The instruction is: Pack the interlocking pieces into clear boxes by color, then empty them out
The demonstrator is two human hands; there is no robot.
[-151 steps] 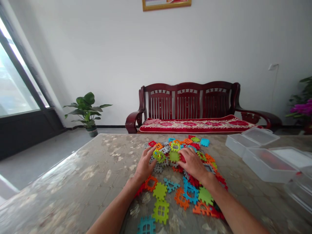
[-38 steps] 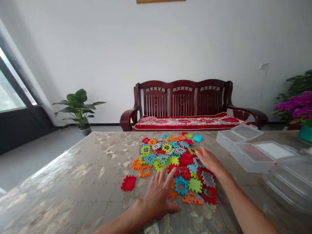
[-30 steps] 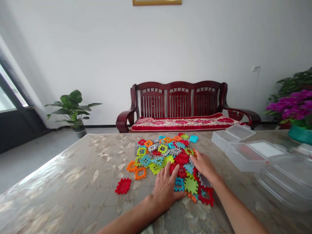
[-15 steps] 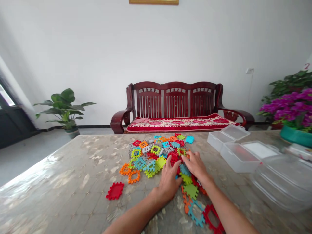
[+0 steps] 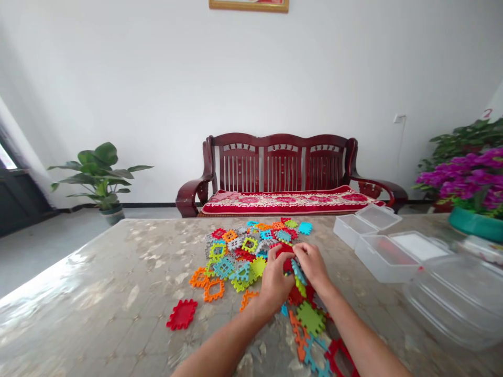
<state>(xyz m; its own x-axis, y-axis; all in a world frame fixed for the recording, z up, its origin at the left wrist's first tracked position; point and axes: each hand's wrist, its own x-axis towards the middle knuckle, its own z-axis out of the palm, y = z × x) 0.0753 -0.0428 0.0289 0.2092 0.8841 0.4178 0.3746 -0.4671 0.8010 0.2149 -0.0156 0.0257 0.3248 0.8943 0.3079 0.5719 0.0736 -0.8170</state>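
Toothed plastic puzzle tiles in red, blue, green, orange and grey lie heaped on the table (image 5: 98,293). Above the right part of the heap, my left hand (image 5: 275,277) is closed with its fingers curled round a red tile (image 5: 283,250). My right hand (image 5: 313,264) pinches at the right edge of that same tile, fingertips close to the left hand's. Below the right palm a blue tile (image 5: 298,272) stands tilted, partly covered. A green tile (image 5: 310,317) lies nearer to me, beside an orange triangular tile (image 5: 299,335).
One red tile (image 5: 182,314) lies apart on the left. At the right stand an open clear plastic box (image 5: 387,262) and a larger clear container (image 5: 456,309). A pot of purple flowers (image 5: 467,175) is at the far right; a wooden bench (image 5: 283,167) stands behind the table.
My fingers have come together from a spread pose and now close on a red tile. An orange tile shows beside my left wrist. The blue tile under my right hand is more tilted.
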